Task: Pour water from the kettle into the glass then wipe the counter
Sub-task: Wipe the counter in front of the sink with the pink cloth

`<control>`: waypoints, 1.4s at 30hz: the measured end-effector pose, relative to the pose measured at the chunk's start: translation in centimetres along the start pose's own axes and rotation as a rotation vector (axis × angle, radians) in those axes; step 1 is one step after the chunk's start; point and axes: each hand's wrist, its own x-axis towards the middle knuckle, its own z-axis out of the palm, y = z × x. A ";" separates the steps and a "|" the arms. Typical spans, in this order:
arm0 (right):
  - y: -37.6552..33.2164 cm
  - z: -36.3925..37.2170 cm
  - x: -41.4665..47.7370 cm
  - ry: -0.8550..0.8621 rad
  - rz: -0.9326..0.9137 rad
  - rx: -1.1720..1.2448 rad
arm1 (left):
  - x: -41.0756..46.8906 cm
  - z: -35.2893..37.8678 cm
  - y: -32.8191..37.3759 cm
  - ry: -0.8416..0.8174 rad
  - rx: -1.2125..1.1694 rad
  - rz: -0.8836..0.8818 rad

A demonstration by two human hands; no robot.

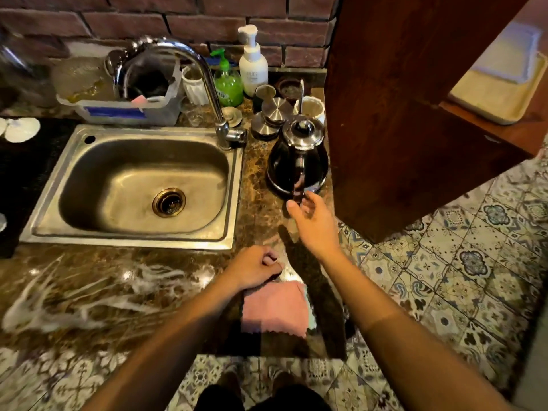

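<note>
My left forearm hides part of the pink cloth [275, 310]; the kettle [297, 161] handle's end disappears behind my right hand [311, 223].

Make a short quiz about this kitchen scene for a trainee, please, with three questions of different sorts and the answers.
1. True or false: the right hand is at the handle of the kettle.
2. What lies under the left hand? A) a sponge B) a pink cloth C) a plate
3. Fill in: the kettle stands on the counter to the right of the ____.

Key:
1. True.
2. B, the pink cloth.
3. Sink.
</note>
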 end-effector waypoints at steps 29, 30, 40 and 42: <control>3.0 -3.4 -8.7 -0.494 0.170 0.477 | -9.6 -3.2 0.2 0.071 -0.550 0.207; 2.2 -3.0 -9.0 -0.498 0.194 0.539 | -10.0 -3.8 0.3 0.071 -0.585 0.227; -3.0 4.0 -12.0 -0.674 0.327 0.784 | -13.0 -9.4 -3.8 0.190 -0.543 0.317; -4.0 6.0 -12.6 -0.676 0.353 0.776 | -13.9 -10.7 -5.8 0.216 -0.514 0.317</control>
